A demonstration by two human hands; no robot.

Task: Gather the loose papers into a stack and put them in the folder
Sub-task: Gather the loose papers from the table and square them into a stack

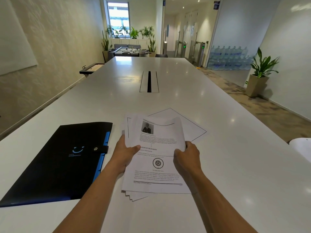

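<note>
A stack of printed papers (155, 158) is in front of me, its top sheet showing a small photo, text and a round emblem. My left hand (125, 153) grips the stack's left edge, thumb on top. My right hand (186, 157) grips its right edge. The sheets are unevenly aligned, with corners sticking out at the bottom left. One sheet with a thin black border (190, 126) lies flat on the table behind the stack, partly covered by it. A black folder (57, 165) with blue tabs and a snap strap lies shut on the table to the left.
The long white table (235, 165) runs away from me, with a cable slot (149, 81) in its middle. A white object (303, 147) sits at the table's right edge. Potted plants, a foosball table and water bottles stand far off.
</note>
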